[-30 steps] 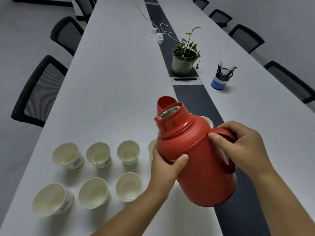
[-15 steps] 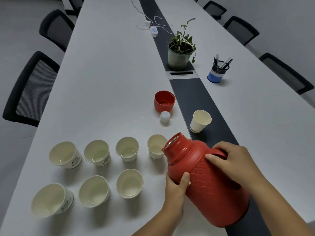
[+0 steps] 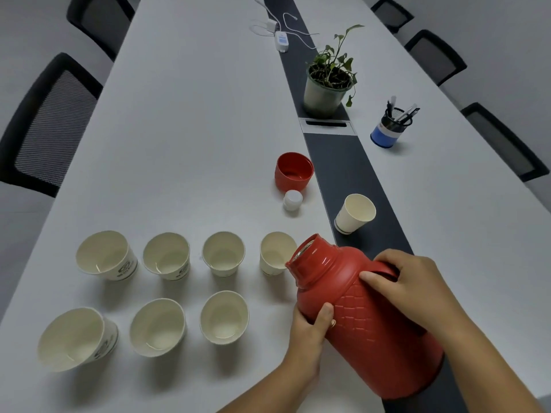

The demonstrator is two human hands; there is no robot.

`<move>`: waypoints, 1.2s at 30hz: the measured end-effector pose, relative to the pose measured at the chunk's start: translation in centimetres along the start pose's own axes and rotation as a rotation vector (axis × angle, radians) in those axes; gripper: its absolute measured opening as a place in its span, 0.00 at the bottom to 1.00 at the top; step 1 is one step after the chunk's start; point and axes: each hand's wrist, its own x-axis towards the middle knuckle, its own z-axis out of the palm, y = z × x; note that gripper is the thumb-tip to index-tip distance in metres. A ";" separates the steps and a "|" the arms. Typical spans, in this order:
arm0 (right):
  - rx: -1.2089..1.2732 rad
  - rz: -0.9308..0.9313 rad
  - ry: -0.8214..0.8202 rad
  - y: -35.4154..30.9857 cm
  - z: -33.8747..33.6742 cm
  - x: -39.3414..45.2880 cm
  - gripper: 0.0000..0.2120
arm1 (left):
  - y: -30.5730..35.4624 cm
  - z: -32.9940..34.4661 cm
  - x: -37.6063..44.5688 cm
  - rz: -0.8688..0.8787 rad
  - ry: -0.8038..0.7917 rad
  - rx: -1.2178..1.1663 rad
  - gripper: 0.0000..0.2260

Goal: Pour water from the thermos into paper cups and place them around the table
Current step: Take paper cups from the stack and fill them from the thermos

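My right hand curls around the handle of the red quilted plastic thermos; my left hand cups its shoulder. It tilts, mouth over a paper cup on the smooth bench.

thermos tilted over cup | left hand supports body | right hand grips handle

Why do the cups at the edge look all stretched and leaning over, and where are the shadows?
In the head view, the wide-angle lens stretches things near the edges: the front-left paper cup looks big and tilted outward, and the table narrows sharply with distance. The light is soft, so the cups cast only faint shadows toward the camera. A small bright glint shows on the thermos mouth; nothing looks noticeably blurred.
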 end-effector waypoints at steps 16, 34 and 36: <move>-0.111 -0.032 -0.084 -1.6 0.0 2.0 0.05 | -0.2 -0.1 1.0 -0.017 0.007 -0.201 0.20; -0.187 -0.043 -0.125 -2.3 -0.3 2.9 0.05 | 0.0 0.3 1.0 -0.042 -0.005 -0.266 0.19; -0.187 -0.040 -0.125 -2.3 -0.4 3.0 0.05 | -0.1 0.3 1.1 -0.037 -0.016 -0.264 0.20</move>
